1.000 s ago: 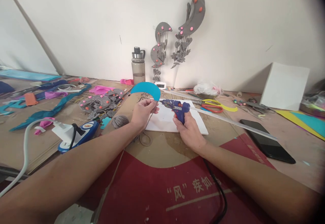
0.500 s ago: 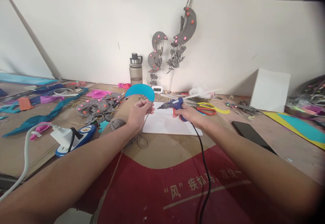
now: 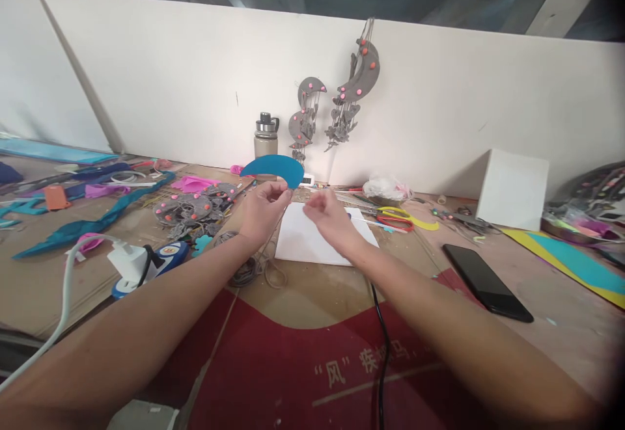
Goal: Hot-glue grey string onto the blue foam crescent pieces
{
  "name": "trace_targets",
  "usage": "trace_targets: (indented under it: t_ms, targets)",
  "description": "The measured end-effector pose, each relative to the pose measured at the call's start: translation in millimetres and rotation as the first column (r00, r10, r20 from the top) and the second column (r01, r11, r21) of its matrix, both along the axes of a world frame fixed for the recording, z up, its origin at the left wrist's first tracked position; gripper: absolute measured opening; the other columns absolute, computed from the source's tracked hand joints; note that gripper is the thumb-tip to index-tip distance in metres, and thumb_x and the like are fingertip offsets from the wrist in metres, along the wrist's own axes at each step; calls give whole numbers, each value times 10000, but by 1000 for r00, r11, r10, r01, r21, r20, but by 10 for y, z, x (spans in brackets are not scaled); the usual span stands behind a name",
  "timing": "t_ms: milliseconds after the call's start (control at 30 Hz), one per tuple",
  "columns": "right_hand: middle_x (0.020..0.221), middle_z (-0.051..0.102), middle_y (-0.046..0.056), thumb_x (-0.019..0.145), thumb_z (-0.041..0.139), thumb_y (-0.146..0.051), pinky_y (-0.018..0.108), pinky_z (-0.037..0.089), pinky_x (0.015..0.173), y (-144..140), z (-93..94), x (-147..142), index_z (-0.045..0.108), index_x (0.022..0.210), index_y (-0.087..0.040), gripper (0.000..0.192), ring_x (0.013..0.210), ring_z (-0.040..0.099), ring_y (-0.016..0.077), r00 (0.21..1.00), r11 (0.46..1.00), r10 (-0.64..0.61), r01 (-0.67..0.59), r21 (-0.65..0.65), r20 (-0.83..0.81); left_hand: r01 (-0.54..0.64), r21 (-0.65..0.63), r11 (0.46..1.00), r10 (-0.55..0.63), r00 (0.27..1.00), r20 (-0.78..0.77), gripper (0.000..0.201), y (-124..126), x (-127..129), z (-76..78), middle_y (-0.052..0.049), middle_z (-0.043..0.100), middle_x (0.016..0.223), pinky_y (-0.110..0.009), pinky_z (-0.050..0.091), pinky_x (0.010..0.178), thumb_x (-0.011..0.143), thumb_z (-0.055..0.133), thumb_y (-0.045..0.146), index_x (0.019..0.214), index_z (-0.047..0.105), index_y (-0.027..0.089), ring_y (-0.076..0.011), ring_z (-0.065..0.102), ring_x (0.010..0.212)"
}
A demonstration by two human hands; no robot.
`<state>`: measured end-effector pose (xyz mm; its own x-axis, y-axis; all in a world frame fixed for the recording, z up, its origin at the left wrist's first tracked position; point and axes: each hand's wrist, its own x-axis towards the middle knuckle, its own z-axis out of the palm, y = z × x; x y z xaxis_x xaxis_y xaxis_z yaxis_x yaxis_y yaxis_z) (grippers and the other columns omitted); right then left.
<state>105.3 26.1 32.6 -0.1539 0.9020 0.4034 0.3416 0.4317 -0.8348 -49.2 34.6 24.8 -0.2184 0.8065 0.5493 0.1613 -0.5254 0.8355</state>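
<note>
My left hand [image 3: 262, 210] pinches the lower edge of a blue foam crescent [image 3: 273, 167] and holds it up above the table. A thin grey cord hangs from that hand down to a loose coil of yarn [image 3: 247, 270]. My right hand [image 3: 331, 216] hovers just right of the left one, slightly blurred, with loose fingers and nothing in it. Both hands are over a white sheet [image 3: 312, 246] lying on the cardboard. A black cable [image 3: 381, 332] runs under my right forearm; the glue gun itself is hidden behind that hand.
Against the wall stand a water bottle [image 3: 266, 134] and hanging grey moon decorations [image 3: 360, 73]. Red-handled scissors [image 3: 396, 222], a black phone [image 3: 486, 280] and a white box [image 3: 512, 189] lie right. A power strip [image 3: 146, 259] and grey foam pieces [image 3: 190, 206] lie left.
My right hand has let go of the blue glue gun and moved left toward the crescent. The left hand keeps its hold. The camera has tilted up.
</note>
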Motion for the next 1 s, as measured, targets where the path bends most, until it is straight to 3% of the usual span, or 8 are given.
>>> trace_targets:
  t_ms: [133, 267, 333, 433, 533, 667, 833, 1000]
  targets:
    - [919, 614, -6, 661, 642, -266, 321, 428, 810, -78, 54, -377, 441, 1023, -231, 415, 844, 594, 143, 856, 922, 130, -290, -257, -501, -162, 88, 983, 170, 981, -95, 130, -41, -70, 104, -28, 670, 774, -232, 428, 679, 704, 673, 284, 772, 695, 175, -143, 580, 728]
    - [696, 557, -54, 643, 696, -265, 321, 459, 739, -86, 125, -450, 486, 865, -207, 312, 618, 545, 96, 715, 813, 206, -505, -289, -668, -182, 101, 978, 192, 976, -107, 115, -33, -97, 129, -32, 669, 777, -237, 420, 663, 702, 666, 272, 762, 697, 178, -149, 567, 721]
    - [619, 484, -75, 644, 706, -268, 310, 474, 666, -79, 133, -410, 492, 772, -198, 259, 530, 455, 67, 689, 797, 218, -535, -282, -692, -150, 74, 986, 157, 983, -92, 117, -24, -92, 118, -28, 669, 769, -237, 418, 648, 711, 652, 267, 767, 696, 174, -140, 561, 684]
    - [589, 419, -85, 650, 694, -272, 237, 400, 514, -33, 91, -331, 489, 701, -195, 225, 464, 328, 39, 700, 834, 178, -480, -272, -692, -104, 32, 994, 106, 992, -70, 115, -18, -66, 92, -22, 667, 751, -232, 416, 647, 718, 643, 263, 759, 691, 167, -128, 556, 661]
    - [592, 420, -73, 704, 639, -329, 215, 256, 426, 46, 15, -267, 523, 715, -201, 173, 443, 255, 45, 792, 910, 136, -337, -241, -595, -47, 6, 999, 47, 998, -44, 104, -23, -34, 65, -8, 642, 681, -226, 404, 608, 713, 651, 270, 712, 676, 170, -118, 534, 616]
    - [602, 459, -48, 768, 573, -378, 239, 287, 469, 101, -49, -217, 551, 724, -213, 172, 497, 338, 86, 937, 993, 49, -82, -81, -346, 49, -66, 997, -50, 999, -19, 123, -10, -11, 11, 12, 591, 583, -218, 358, 509, 723, 647, 295, 687, 645, 177, -95, 473, 504]
    - [634, 477, -31, 810, 530, -367, 259, 335, 561, 57, -28, -186, 579, 766, -210, 170, 585, 396, 119, 982, 995, -35, 52, 90, -186, 147, -132, 980, -137, 987, 78, 173, 42, -3, -73, 6, 584, 572, -220, 315, 446, 721, 666, 344, 723, 627, 176, -82, 435, 447]
    - [653, 501, -23, 810, 533, -350, 268, 334, 589, 99, -47, -164, 599, 772, -195, 172, 612, 402, 124, 982, 983, -97, 120, 140, -162, 265, -152, 952, -229, 948, 221, 199, 42, 34, -88, -3, 571, 571, -224, 326, 452, 688, 706, 343, 701, 617, 166, -82, 454, 463]
